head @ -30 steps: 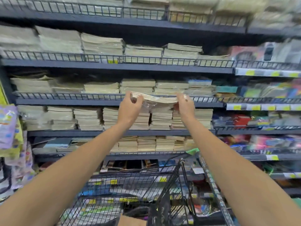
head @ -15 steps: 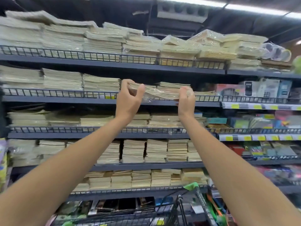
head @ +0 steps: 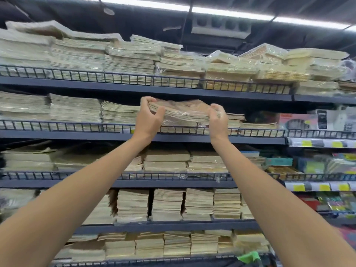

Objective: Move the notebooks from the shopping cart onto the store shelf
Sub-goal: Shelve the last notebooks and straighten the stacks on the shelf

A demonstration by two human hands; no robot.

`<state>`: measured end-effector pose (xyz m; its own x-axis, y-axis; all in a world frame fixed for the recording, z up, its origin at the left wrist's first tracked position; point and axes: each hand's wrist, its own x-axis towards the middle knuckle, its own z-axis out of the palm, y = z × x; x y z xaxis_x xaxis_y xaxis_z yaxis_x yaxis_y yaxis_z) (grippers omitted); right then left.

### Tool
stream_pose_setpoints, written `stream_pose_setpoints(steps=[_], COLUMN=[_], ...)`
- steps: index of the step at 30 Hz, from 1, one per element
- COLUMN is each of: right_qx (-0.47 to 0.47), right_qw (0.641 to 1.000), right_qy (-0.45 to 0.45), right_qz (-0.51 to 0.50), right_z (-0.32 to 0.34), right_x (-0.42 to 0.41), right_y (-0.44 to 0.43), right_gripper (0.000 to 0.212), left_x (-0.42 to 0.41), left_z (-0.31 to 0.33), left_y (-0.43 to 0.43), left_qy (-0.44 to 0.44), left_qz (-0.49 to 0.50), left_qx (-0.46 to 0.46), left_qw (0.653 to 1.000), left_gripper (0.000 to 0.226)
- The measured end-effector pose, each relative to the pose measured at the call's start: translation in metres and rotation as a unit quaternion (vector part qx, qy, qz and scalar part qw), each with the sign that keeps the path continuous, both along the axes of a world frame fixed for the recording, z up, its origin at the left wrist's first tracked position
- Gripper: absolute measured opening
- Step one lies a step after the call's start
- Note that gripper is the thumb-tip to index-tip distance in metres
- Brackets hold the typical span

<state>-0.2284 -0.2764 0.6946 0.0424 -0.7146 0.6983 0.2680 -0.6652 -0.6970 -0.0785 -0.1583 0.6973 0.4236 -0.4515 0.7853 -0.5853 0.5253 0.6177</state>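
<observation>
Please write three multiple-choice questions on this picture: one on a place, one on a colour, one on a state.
1. Where is the clear-plastic-wrapped bundle of cream notebooks? A. level with the second dark metal shelf from the top; B. on the floor; C. inside a cart.
2. What colour are the small price labels on the right shelf edges? A. red; B. blue; C. yellow.
3. How is the bundle held? A. by one hand; B. by the left hand and right hand, at its ends; C. by nobody.
Answers: 1 A, above that shelf's wire rail. 2 C, tags are yellow. 3 B, fingers curl round both ends.
</observation>
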Motion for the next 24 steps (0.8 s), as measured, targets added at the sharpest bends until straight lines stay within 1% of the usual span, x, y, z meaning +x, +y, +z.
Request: stream_pose_setpoints(steps=[4, 7, 9, 12, 16, 21, 23, 24], right_qx=[-0.003, -0.003, 0.0, -0.009, -0.04, -0.077, -0.098, -0.108], right_qw=[1.0, 0.999, 0.999, 0.994, 0.978, 0.952, 0.937, 0.929], right_qy=[0.017, 0.026, 0.028, 0.068, 0.107, 0.159, 0.198, 0.225], right_qz=[-0.011, -0.024, -0.036, -0.08, -0.174, -0.248, -0.27, -0.275], right_z=[0.004, 0.009, 0.012, 0.018, 0.028, 0.028, 0.023, 0.023], right_x=[0.023, 0.039, 0.05, 0.064, 0.084, 0.089, 0.096, 0.098], right_y=[-0.025, -0.044, -0.06, -0.084, -0.106, -0.121, -0.129, -0.131], right_gripper=[0.033, 0.032, 0.028, 0.027, 0.029, 0.031, 0.031, 0.033], left_x=[0.03, 0.048, 0.058, 0.073, 0.094, 0.106, 0.11, 0.109], left_z=[0.006, 0.01, 0.013, 0.021, 0.03, 0.037, 0.036, 0.034], left_y=[-0.03, -0.056, -0.072, -0.092, -0.118, -0.13, -0.137, -0.14], left_qy=[-0.012, -0.03, -0.041, -0.054, -0.086, -0.192, -0.23, -0.253], left_qz=[0.004, 0.028, 0.035, 0.032, 0.055, 0.158, 0.203, 0.24], left_qx=[0.011, 0.025, 0.035, 0.042, 0.062, 0.105, 0.124, 0.136], left_qw=[1.0, 0.999, 0.998, 0.997, 0.993, 0.963, 0.944, 0.927], left_gripper=[0.03, 0.031, 0.032, 0.032, 0.035, 0.042, 0.047, 0.05])
